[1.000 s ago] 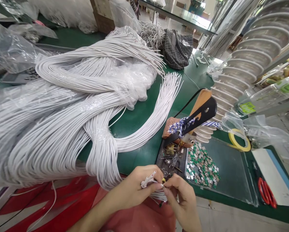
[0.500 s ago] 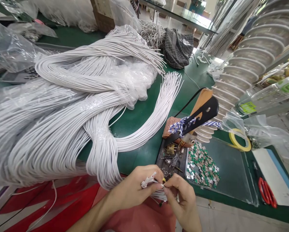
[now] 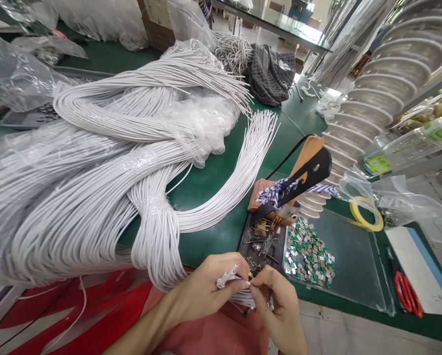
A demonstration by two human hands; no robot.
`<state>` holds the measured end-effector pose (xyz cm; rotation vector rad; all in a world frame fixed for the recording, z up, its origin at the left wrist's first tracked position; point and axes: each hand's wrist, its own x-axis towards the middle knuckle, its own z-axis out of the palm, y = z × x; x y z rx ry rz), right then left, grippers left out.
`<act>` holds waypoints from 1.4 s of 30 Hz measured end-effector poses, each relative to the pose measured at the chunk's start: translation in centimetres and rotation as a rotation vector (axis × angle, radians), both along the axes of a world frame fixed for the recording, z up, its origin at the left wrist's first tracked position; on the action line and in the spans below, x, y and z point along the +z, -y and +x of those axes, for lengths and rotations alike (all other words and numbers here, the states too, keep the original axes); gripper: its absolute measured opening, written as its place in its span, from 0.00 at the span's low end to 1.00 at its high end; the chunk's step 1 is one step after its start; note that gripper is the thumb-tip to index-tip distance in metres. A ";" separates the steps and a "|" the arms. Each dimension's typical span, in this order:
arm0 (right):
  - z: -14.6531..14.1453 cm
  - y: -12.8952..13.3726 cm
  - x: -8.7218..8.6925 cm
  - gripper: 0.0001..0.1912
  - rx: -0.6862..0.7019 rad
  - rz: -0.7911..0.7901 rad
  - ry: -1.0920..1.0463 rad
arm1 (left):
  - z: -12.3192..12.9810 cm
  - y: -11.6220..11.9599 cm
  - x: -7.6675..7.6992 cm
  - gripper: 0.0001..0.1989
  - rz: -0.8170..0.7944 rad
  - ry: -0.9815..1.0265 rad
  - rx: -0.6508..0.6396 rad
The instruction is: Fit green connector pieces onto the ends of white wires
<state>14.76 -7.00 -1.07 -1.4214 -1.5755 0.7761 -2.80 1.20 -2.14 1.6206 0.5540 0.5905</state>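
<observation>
My left hand [image 3: 221, 281] is closed around several white cables [image 3: 226, 278], whose short ends poke up between thumb and fingers. Close against it, my right hand [image 3: 278, 301] pinches the tip of one white cable at the left thumb; the fingertips hide the detail. More white cable strands [image 3: 244, 299] hang below the two hands. Just beyond the fingers lies a dark tray [image 3: 259, 254] with metal bits and a soldering setup. To the right of it is a pile of small green-and-silver circuit boards [image 3: 309, 251].
Large bundles of white cable [image 3: 76, 202] cover the left of the green table [image 3: 206, 246]. A clear ribbed hose [image 3: 376, 93] comes down at the right. Yellow tape [image 3: 366, 214], red-handled scissors [image 3: 408, 295] and a black-and-wood stand [image 3: 305, 170] are on the right side.
Almost nothing differs. Both hands keep the same hold on the cables, and the view has shifted very slightly.
</observation>
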 end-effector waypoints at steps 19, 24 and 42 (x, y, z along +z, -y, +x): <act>-0.1 -0.1 0.2 0.08 -0.001 0.028 0.008 | 0.1 0.0 0.5 0.06 0.005 -0.037 -0.004; 0.0 -0.1 0.0 0.08 0.006 0.013 -0.005 | 0.1 -0.1 0.5 0.06 0.008 -0.022 0.005; -0.2 -0.1 0.1 0.08 -0.023 0.026 -0.018 | 0.2 -0.1 0.4 0.06 0.016 -0.006 -0.004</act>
